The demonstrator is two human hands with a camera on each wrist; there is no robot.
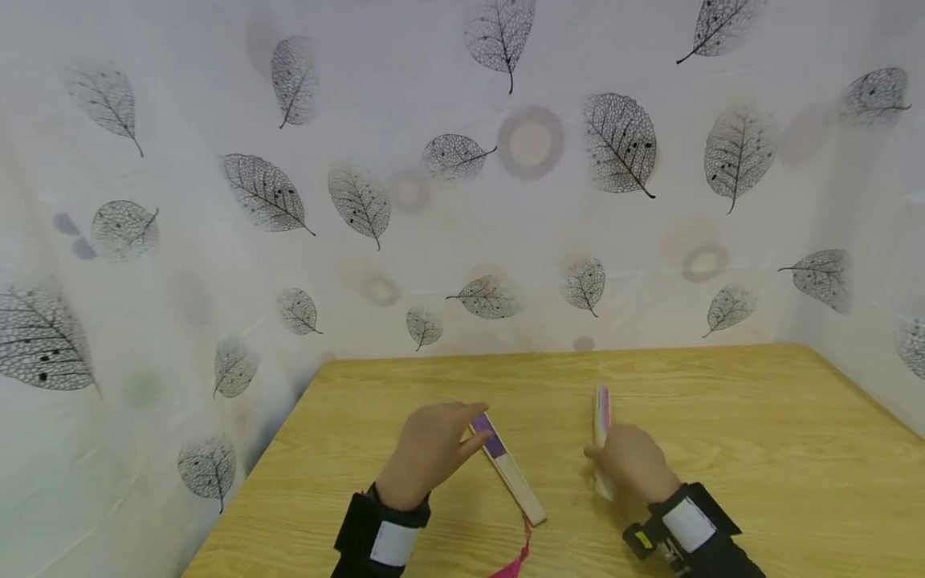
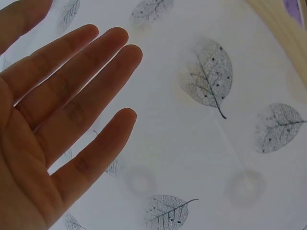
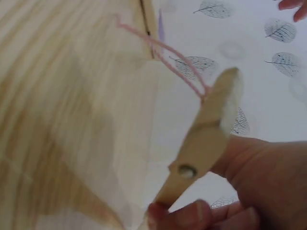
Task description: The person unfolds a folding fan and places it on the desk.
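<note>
A closed folding fan (image 1: pixel 516 482) with wooden sticks and a purple section lies slantwise on the wooden table. Its pink tassel (image 1: pixel 511 565) trails toward the near edge. Over the purple end hovers my left hand (image 1: pixel 429 453), its fingers (image 2: pixel 72 91) straight and spread in the left wrist view; whether it touches the fan I cannot tell. My right hand (image 1: pixel 634 461) grips a second closed folding fan (image 1: pixel 603 413), pale with pink. In the right wrist view, this fan's wooden riveted end (image 3: pixel 206 139) shows a pink cord (image 3: pixel 184 50), and fingers pinch it near the rivet.
The light wooden table (image 1: pixel 759 449) extends around both fans. Behind it and along the sides hangs a pale sheet (image 1: pixel 462 225) printed with dark leaves, meeting the table's far edge.
</note>
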